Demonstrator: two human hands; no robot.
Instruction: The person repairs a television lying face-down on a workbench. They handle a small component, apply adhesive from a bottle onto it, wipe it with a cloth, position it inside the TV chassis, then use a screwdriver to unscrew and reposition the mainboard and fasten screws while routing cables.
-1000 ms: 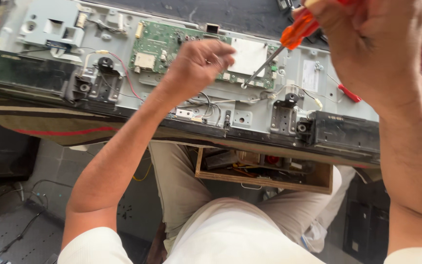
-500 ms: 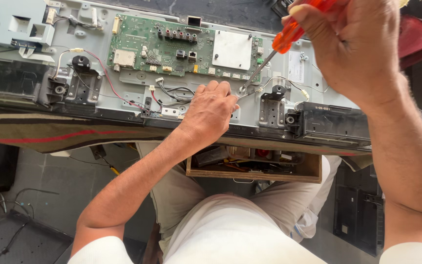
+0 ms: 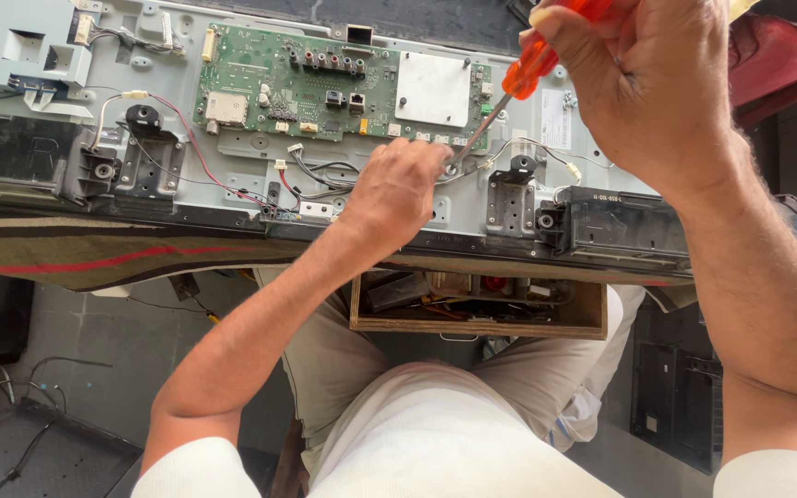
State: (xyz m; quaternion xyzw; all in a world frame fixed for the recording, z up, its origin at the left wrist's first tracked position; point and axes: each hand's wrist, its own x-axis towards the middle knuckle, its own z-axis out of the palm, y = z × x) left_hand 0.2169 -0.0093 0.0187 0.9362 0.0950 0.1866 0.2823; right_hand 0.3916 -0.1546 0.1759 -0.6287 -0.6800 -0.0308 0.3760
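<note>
An opened television back (image 3: 260, 175) lies flat on a workbench, with a green circuit board (image 3: 325, 83) screwed to its grey metal chassis. My right hand (image 3: 648, 83) grips an orange-handled screwdriver (image 3: 528, 74) whose tip points down at the chassis just below the board's lower right edge. My left hand (image 3: 398, 189) rests on the chassis right beside the tip, fingers curled near it; whether they pinch something small is hidden. Red and black wires (image 3: 232, 184) run across the chassis to the left of that hand.
Black speaker units (image 3: 620, 226) and metal brackets (image 3: 509, 198) line the near edge. A striped cloth (image 3: 94, 249) covers the bench front. An open wooden drawer (image 3: 472, 309) with tools sits under the bench above my lap. A red object (image 3: 786, 65) lies far right.
My left hand has slid from the board down and right to the chassis beside the screwdriver tip. The view has shifted, bringing the board more to centre. The screwdriver stays in my right hand.
</note>
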